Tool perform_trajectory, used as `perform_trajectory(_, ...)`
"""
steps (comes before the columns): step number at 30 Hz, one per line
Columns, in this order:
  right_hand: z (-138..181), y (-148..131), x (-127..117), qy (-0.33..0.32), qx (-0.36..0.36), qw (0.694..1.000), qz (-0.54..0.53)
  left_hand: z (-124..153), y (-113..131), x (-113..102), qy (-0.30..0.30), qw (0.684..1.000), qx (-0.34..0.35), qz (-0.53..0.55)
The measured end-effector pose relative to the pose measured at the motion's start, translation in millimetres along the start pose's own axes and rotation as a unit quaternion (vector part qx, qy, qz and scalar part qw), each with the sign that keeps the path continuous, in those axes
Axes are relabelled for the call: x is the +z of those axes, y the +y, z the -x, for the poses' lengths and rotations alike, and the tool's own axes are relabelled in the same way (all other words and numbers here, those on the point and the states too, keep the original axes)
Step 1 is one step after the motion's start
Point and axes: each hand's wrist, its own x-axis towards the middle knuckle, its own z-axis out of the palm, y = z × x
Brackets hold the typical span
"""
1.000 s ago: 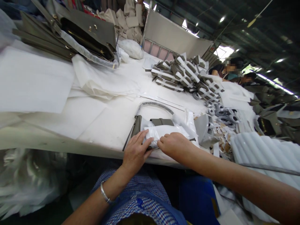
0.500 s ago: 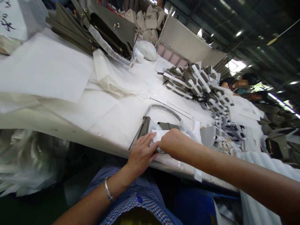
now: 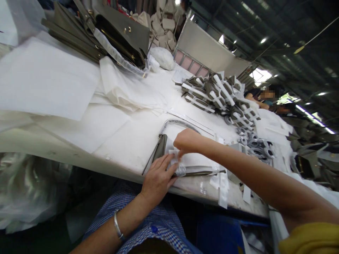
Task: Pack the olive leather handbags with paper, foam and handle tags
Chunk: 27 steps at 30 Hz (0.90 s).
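Observation:
A small olive-grey handbag with a curved grey handle lies near the table's front edge, partly wrapped in white paper and clear plastic. My left hand lies flat on the bag's near left end, fingers stretched out and pressing the wrapping down. My right hand hovers just above the bag, fingers pinched on a small piece of the white wrapping paper.
The white-covered table carries sheets of white paper at left. Larger olive bags are stacked at the back left. A pile of wrapped grey straps lies at back right. Other people sit at far right.
My right hand has lifted off the bag and moved up and left, pinching the paper. The left hand has stayed flat on the bag. The view has shifted slightly.

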Motion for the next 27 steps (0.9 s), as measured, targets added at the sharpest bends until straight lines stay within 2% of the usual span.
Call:
perform_trajectory(4, -14.7, 25.0, 22.9, 0.053, -0.039, 0.994, -0.087, 0.4, 0.7, 1.7, -0.005, 1.0, -0.002, -0.003)
perform_trajectory(7, -19.5, 36.9, 40.5, 0.078, -0.048, 0.977, -0.191, 0.4, 1.1, 2.9, -0.001, 1.0, 0.0, -0.014)
perform_trajectory(9, -16.5, 42.6, 52.4, 0.114, -0.033, 0.955, -0.273, 0.4, 0.9, 3.5, 0.004, 1.0, 0.008, -0.024)
perform_trajectory(11, -8.0, 46.2, 63.8, 0.176, 0.014, 0.921, -0.347, 0.3, 0.4, 3.8, 0.012, 0.999, 0.021, -0.034)
perform_trajectory(13, 4.6, 45.3, 74.0, 0.244, 0.076, 0.884, -0.392, 0.0, -0.3, 3.6, 0.024, 0.998, 0.036, -0.043)
perform_trajectory(15, 18.1, 37.8, 82.2, 0.288, 0.089, 0.857, -0.417, -0.4, -0.8, 3.1, 0.03, 0.996, 0.05, -0.061)
perform_trajectory(17, 28.4, 24.9, 88.1, 0.285, 0.044, 0.859, -0.424, -0.5, -0.9, 2.6, 0.032, 0.994, 0.068, -0.082)
perform_trajectory(19, 32.7, 11.5, 91.5, 0.253, 0.021, 0.875, -0.413, -0.3, -0.7, 2.7, 0.036, 0.991, 0.086, -0.096)
perform_trajectory(22, 28.0, 1.7, 92.9, 0.215, 0.049, 0.892, -0.394, 0.7, 0.4, 4.2, 0.046, 0.989, 0.098, -0.101)
perform_trajectory(25, 16.8, 5.3, 94.0, 0.203, 0.071, 0.888, -0.406, 1.8, 2.5, 6.2, 0.046, 0.99, 0.086, -0.098)
perform_trajectory(27, 9.1, 9.4, 96.2, 0.208, 0.087, 0.875, -0.429, 2.8, 3.4, 7.1, 0.034, 0.991, 0.084, -0.096)
